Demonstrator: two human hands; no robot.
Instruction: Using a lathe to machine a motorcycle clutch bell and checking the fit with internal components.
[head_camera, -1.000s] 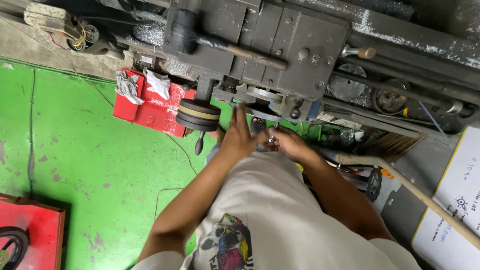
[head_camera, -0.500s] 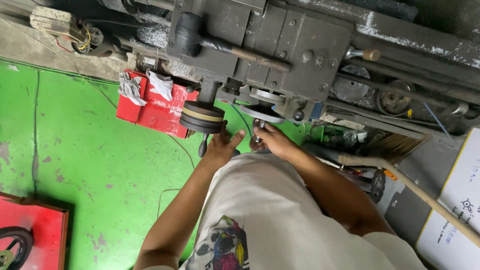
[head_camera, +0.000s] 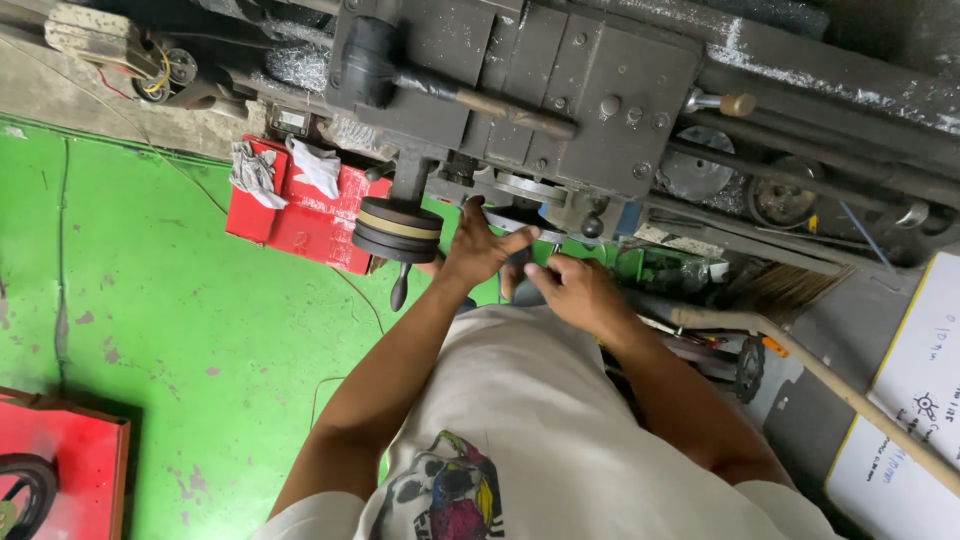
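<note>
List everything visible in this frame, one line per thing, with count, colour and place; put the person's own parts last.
lathe carriage: one, dark grey metal, top centre
mallet: one, black head with wooden handle, lying on the carriage
large handwheel: one, black with a tan band, below the carriage, left of the hands
small handwheel: one, silvery, partly hidden behind the hands
red box: one, red, on the floor by the machine
rags: two, grey and white, on the red box
floor: green, worn paint, left
broom: one, pale wooden handle, right
white board: one, lower right
left hand: one, at the small handwheel
right hand: one, beside the left hand, below that wheel
</note>
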